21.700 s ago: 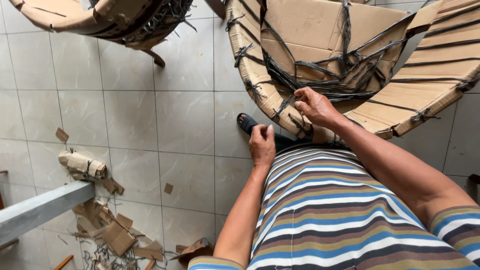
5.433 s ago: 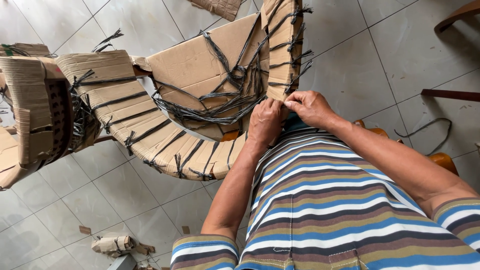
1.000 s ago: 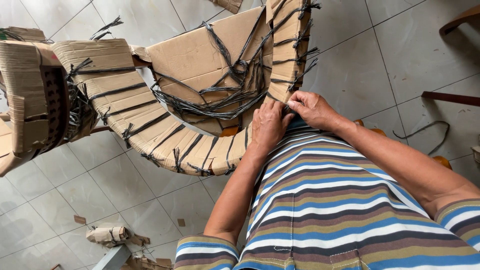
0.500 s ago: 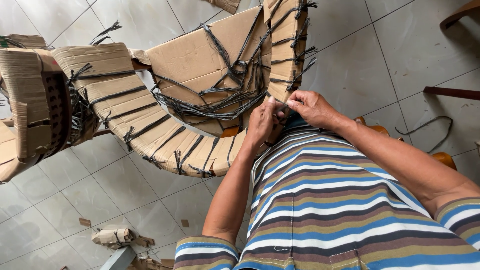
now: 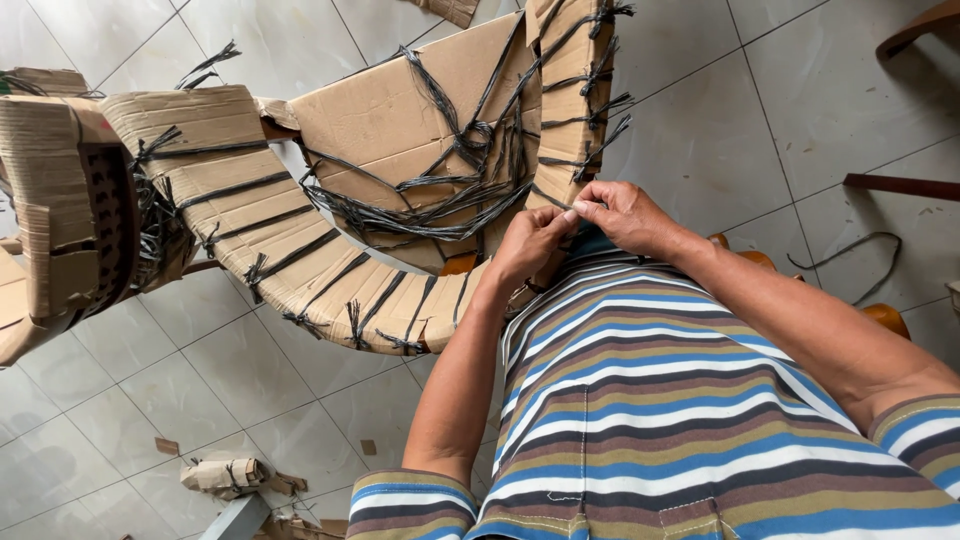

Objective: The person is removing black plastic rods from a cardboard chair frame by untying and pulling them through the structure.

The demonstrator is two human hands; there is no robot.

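The cardboard-wrapped frame lay against the person's lap, a curved band of brown card bound crosswise by many dark plastic strings. Its long axis swept in an arc from about nine o'clock, down through the low middle, then up to twelve o'clock, where a narrower wrapped upright pointed away from the person. Loose string ends bristled off both edges.

Both hands met at the foot of that upright, near the centre of view. The left hand was curled with fingers closed together on the wrapping's edge; the right hand pinched thumb and forefinger shut on what looked like a string end, though the strand itself was too fine to make out between the fingertips.

To work this binding well, it would seem best to keep the left hand bracing the card so it could not slide, and to draw the strand along its own line rather than sideways, which might tear the cardboard.

Beyond lay the striped shirt, a pale tiled floor, cardboard scraps at seven o'clock, and a stray string at three o'clock.
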